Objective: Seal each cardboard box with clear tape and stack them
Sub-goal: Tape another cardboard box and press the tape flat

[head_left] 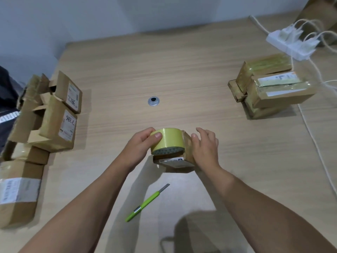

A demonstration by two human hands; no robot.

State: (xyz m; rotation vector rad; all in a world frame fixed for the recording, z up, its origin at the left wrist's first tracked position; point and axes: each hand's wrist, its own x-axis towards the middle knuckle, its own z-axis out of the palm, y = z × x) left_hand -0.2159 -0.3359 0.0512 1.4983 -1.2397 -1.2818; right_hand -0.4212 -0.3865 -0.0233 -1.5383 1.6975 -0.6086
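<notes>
A small cardboard box (175, 162) with a white label sits on the wooden table (182, 70) in front of me. A roll of yellowish clear tape (168, 140) rests on top of it. My left hand (141, 145) grips the roll, thumb over its outer face. My right hand (205, 146) lies against the box's right side, thumb on the top edge and fingers loosely spread. A stack of taped boxes (269, 88) stands at the right. Several untaped boxes (54, 114) lie at the left edge.
A green utility knife (145, 204) with its blade out lies on the table near me. A round metal grommet (153, 101) sits mid-table. A white power strip (290, 42) with plugs and trailing cables occupies the far right corner and right edge.
</notes>
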